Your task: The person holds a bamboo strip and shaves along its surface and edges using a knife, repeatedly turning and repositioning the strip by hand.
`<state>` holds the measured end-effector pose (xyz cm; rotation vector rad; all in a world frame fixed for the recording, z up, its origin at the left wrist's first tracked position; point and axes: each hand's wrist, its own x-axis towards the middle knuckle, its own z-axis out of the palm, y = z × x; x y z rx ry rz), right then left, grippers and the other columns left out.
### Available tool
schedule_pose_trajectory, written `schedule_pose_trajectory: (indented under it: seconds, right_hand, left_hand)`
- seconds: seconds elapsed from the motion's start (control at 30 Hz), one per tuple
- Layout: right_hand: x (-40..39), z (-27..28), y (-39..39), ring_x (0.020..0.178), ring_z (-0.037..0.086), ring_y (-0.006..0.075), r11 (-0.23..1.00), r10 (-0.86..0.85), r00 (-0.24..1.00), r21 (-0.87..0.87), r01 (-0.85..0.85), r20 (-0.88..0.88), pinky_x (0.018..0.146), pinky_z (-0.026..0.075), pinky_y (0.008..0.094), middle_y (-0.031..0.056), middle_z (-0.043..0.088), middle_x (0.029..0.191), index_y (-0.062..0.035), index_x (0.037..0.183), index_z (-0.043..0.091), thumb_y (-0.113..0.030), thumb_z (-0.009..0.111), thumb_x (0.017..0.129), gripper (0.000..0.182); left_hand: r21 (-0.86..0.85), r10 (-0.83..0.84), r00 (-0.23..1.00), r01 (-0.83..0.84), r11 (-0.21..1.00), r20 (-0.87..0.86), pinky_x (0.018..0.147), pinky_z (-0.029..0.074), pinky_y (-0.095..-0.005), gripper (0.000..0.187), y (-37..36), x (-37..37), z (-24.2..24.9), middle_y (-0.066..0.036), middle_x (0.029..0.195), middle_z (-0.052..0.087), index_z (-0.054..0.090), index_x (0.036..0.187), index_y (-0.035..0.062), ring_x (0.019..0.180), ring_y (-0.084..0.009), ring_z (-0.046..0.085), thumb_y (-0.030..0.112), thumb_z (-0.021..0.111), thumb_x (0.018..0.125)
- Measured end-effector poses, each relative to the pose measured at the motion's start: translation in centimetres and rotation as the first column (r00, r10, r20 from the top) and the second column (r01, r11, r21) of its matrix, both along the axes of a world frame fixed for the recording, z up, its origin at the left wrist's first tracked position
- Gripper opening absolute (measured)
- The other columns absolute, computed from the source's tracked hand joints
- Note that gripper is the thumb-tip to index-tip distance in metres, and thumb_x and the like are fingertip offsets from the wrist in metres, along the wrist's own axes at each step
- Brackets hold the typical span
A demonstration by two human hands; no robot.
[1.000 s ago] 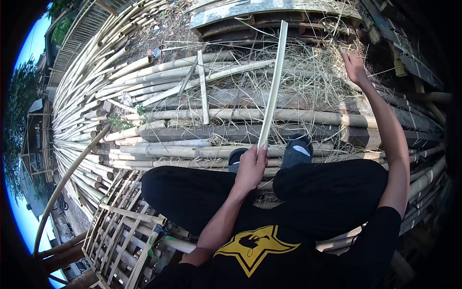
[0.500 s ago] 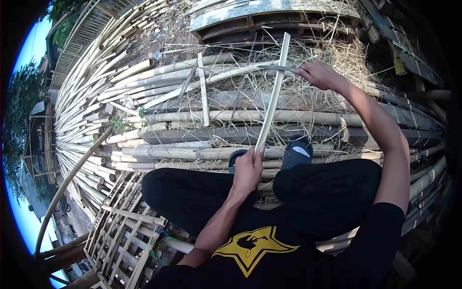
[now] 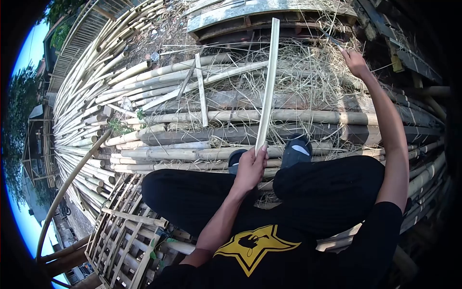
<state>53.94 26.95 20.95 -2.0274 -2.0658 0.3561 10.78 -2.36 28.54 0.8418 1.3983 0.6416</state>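
A long pale bamboo strip point(image 3: 269, 86) stands out away from my body, its lower end gripped by my left hand point(image 3: 251, 168) in front of my knees. My right hand point(image 3: 356, 63) is farther out on the right, closed round the handle of a knife point(image 3: 332, 39). The blade points up and left, apart from the strip. Thin shavings point(image 3: 308, 72) lie below and between the two.
Bamboo poles point(image 3: 168, 153) lie in rows under my feet and fan out to the left. A wooden bench-like platform point(image 3: 269, 20) stands ahead. A slatted bamboo lattice point(image 3: 130, 236) is at lower left, and dark boards point(image 3: 414, 62) are at upper right.
My right hand and the knife have moved off the strip, up and to the right. The strip's top has shifted slightly left and up, while my left hand keeps its hold.
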Motion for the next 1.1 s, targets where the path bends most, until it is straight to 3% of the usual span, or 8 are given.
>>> schedule_pose_trajectory:
  seconds: [0.07, 0.13, 0.2, 0.33, 0.5, 0.8, 0.97, 1.1]
  right_hand:
    - [-5.2, 1.1, -1.8, 0.067, 0.056, 0.0383, 1.000, 0.022, 0.997, -0.016, -0.023, -0.074, 0.067, 0.042, 0.0488, 0.0238, 0.058, 0.069, 0.0054, 0.078, 0.057, -0.057, 0.036, 0.097, 0.069]
    - [-10.4, 2.5, -3.8, 0.059, 0.051, 0.0297, 0.992, 0.028, 0.973, -0.110, -0.055, -0.229, 0.062, 0.041, 0.0450, 0.0192, 0.054, 0.063, 0.0045, 0.075, 0.055, -0.055, 0.037, 0.098, 0.067]
    - [-14.5, 2.4, -5.3, 0.057, 0.048, 0.0245, 0.949, 0.239, 0.925, -0.131, -0.288, -0.296, 0.058, 0.039, 0.0419, 0.0169, 0.052, 0.061, 0.0034, 0.076, 0.056, -0.054, 0.038, 0.099, 0.065]
    - [-22.0, 7.0, -10.7, 0.060, 0.056, 0.0353, 0.728, 0.525, 0.792, -0.317, -0.608, -0.313, 0.064, 0.045, 0.0462, 0.0196, 0.057, 0.064, 0.0010, 0.081, 0.061, -0.050, 0.039, 0.099, 0.058]
    - [-23.8, 6.1, -13.8, 0.068, 0.060, 0.0411, 0.629, 0.667, 0.651, -0.194, -0.753, -0.362, 0.069, 0.048, 0.0492, 0.0221, 0.060, 0.067, -0.0012, 0.088, 0.065, -0.048, 0.039, 0.099, 0.054]
    - [-22.6, 4.3, -12.3, 0.067, 0.059, 0.0430, 0.684, 0.673, 0.716, -0.211, -0.698, -0.185, 0.068, 0.047, 0.0500, 0.0208, 0.059, 0.066, -0.0037, 0.085, 0.062, -0.048, 0.037, 0.099, 0.053]
    - [-16.0, 3.1, -5.0, 0.080, 0.062, 0.0414, 0.890, 0.343, 0.939, -0.314, -0.331, -0.019, 0.076, 0.048, 0.0502, 0.0241, 0.063, 0.077, -0.0006, 0.081, 0.063, -0.053, 0.033, 0.099, 0.063]
    - [-12.7, 3.4, -2.3, 0.078, 0.063, 0.0414, 0.927, 0.262, 0.963, -0.292, -0.235, 0.057, 0.076, 0.048, 0.0498, 0.0235, 0.064, 0.075, 0.0006, 0.079, 0.063, -0.057, 0.033, 0.097, 0.068]
  left_hand:
    - [-0.203, 0.107, 0.974, -0.065, 0.977, 0.201, 0.032, 0.022, -0.0205, 0.033, 0.8, 0.0, 1.1, 0.007, 0.056, 0.036, 0.046, 0.082, 0.0099, 0.037, -0.0023, 0.028, 0.036, 0.044, 0.102]
    - [-0.201, 0.138, 0.967, -0.095, 0.975, 0.214, 0.031, 0.023, -0.0209, 0.033, 1.3, 0.0, 0.9, 0.006, 0.055, 0.034, 0.044, 0.081, 0.0097, 0.037, -0.0026, 0.028, 0.036, 0.046, 0.101]
    - [-0.198, 0.159, 0.965, -0.118, 0.973, 0.207, 0.030, 0.023, -0.0209, 0.033, 1.9, 0.0, 1.3, 0.006, 0.055, 0.035, 0.044, 0.080, 0.0094, 0.036, -0.0026, 0.029, 0.035, 0.052, 0.099]
    - [-0.203, 0.168, 0.963, -0.126, 0.971, 0.209, 0.030, 0.023, -0.0214, 0.032, 2.4, -0.1, 1.7, 0.006, 0.053, 0.038, 0.044, 0.079, 0.0096, 0.035, -0.0024, 0.030, 0.030, 0.063, 0.094]
    - [-0.203, 0.162, 0.965, -0.120, 0.972, 0.207, 0.030, 0.021, -0.0214, 0.030, 2.3, -0.5, 1.6, 0.006, 0.051, 0.038, 0.044, 0.078, 0.0099, 0.033, -0.0022, 0.028, 0.025, 0.065, 0.092]
    - [-0.260, 0.140, 0.963, -0.077, 0.963, 0.230, 0.031, 0.017, -0.0210, 0.028, 2.1, -0.8, 2.5, 0.008, 0.051, 0.036, 0.044, 0.077, 0.0114, 0.034, -0.0010, 0.026, 0.018, 0.068, 0.090]
    - [-0.298, 0.043, 0.960, 0.044, 0.953, 0.276, 0.032, 0.017, -0.0211, 0.030, 1.5, -0.5, 3.1, 0.007, 0.050, 0.035, 0.043, 0.079, 0.0113, 0.035, -0.0013, 0.025, 0.021, 0.070, 0.089]
    - [-0.311, -0.011, 0.951, 0.112, 0.944, 0.309, 0.031, 0.017, -0.0212, 0.030, 2.1, 0.0, 3.3, 0.008, 0.051, 0.034, 0.043, 0.079, 0.0108, 0.035, -0.0012, 0.025, 0.022, 0.069, 0.089]
